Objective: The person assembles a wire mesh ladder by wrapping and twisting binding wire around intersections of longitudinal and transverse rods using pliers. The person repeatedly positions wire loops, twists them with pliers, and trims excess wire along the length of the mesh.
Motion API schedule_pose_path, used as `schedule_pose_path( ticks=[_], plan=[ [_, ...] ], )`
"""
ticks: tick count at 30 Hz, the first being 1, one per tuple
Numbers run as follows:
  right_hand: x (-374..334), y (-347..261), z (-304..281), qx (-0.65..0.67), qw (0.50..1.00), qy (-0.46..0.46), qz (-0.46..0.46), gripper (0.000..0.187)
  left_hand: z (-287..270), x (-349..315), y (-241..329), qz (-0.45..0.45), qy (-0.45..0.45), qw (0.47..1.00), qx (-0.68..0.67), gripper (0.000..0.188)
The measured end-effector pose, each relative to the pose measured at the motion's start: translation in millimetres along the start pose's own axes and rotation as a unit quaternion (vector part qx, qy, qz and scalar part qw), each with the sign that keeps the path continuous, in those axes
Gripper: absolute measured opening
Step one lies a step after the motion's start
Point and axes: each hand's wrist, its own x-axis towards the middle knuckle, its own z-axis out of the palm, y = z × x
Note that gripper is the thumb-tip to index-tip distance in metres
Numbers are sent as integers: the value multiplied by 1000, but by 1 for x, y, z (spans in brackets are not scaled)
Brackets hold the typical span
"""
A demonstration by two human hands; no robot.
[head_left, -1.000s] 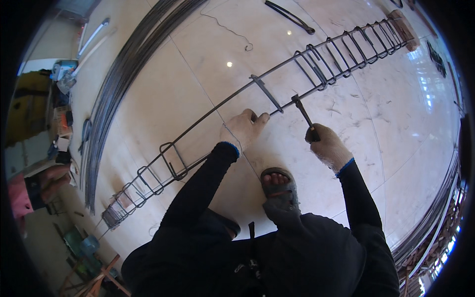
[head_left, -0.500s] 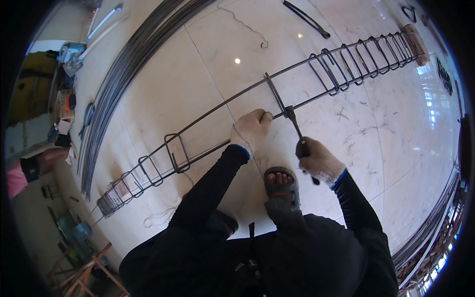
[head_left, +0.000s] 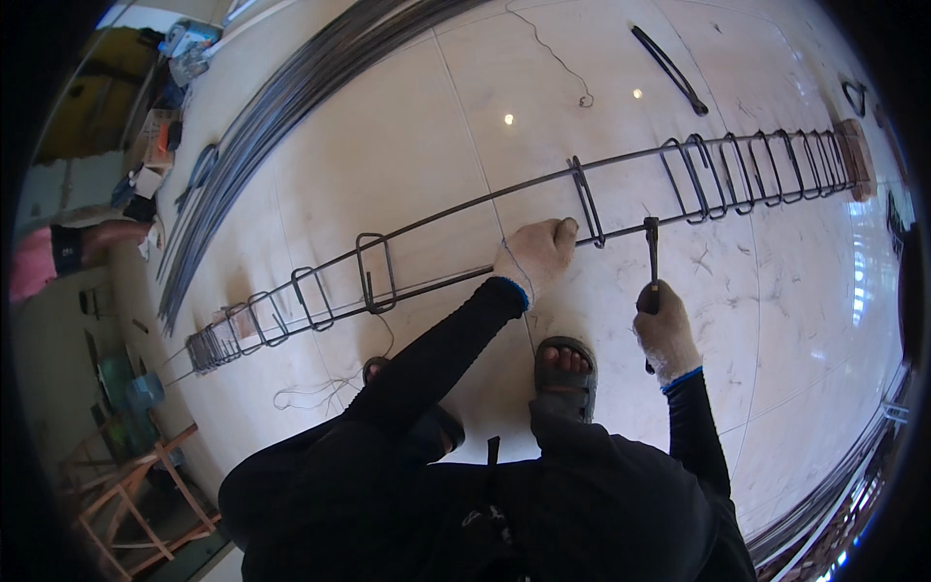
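My left hand (head_left: 538,257), in a pale work glove, is closed over the near bar of a long rebar cage (head_left: 465,210) on the floor. Thin wire crosses the glove; what its fingers hold is hidden. Just right of that hand, a single rectangular steel stirrup (head_left: 587,202) stands across the two bars. My right hand (head_left: 667,335), gloved too, is shut on the dark handle of what look like pincers (head_left: 653,254). Their head is at the near bar, right of the stirrup; contact is unclear. More stirrups (head_left: 737,175) crowd the cage's right end, others its left.
Wooden blocks (head_left: 853,160) lie under the cage ends. A bundle of long steel rods (head_left: 262,116) curves along the far left, with more rods at lower right. A loose bent rod (head_left: 669,70) and thin wire (head_left: 548,48) lie beyond the cage. Another person's arm (head_left: 112,238) shows at left.
The pincers have moved right, from the single stirrup's near corner to a spot farther along the bar. My left hand stays at the near bar. The whole view has shifted.
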Motion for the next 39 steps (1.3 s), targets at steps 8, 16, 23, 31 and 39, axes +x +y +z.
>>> schedule_pose_path(
  ticks=[8,16,23,31,39],
  plan=[
    [3,-8,-22,64,990,-125,11,19,-2,0,1,-1,1,999,-42,62],
    [5,-13,-34,90,976,-199,27,19,-3,4,-2,-31,-34,999,-20,61],
    [1,-16,-11,134,960,-232,82,24,-4,-1,7,-10,-10,1000,-27,61],
    [7,13,-1,41,989,-138,-30,26,11,7,-12,7,27,999,-20,59],
    [-7,-23,11,134,981,-114,87,39,-4,-3,9,-18,-14,1000,-14,52]
  ],
)
